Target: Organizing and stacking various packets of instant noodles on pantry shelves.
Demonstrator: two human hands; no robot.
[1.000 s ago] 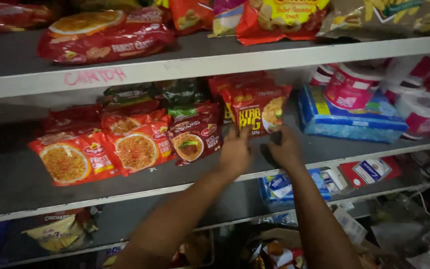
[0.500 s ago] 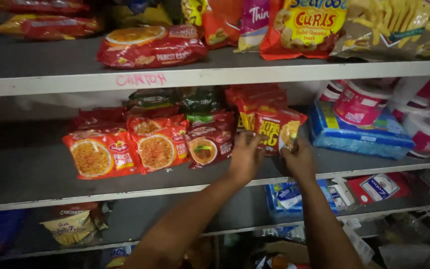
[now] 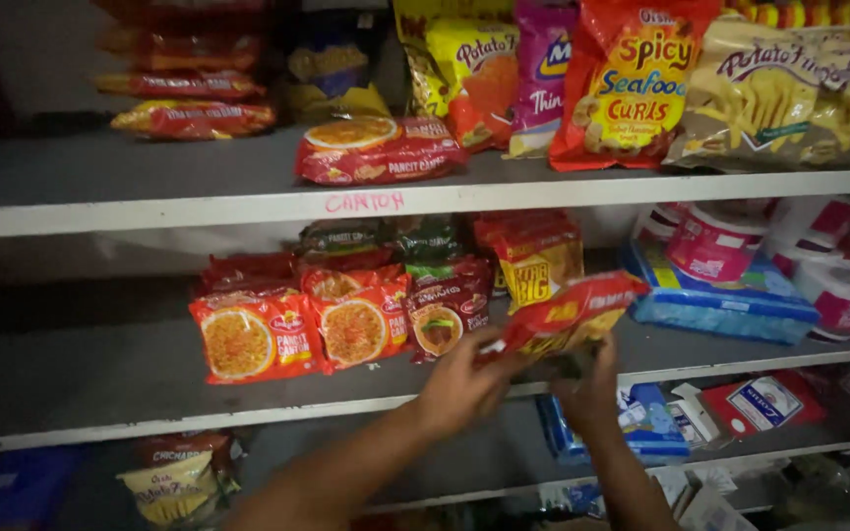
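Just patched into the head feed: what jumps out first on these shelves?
Both hands, left hand and right hand, hold a red and yellow noodle packet tilted in front of the middle shelf. Behind it on that shelf stand rows of red noodle packets. On the top shelf to the right leans a big red snack bag among yellow chip bags.

small grocery shop, grey shelves (image 3: 248, 206) stocked with noodle packets (image 3: 258, 339), snack bags (image 3: 627, 84), toilet rolls (image 3: 715, 246), handwritten shelf label (image 3: 364, 203)
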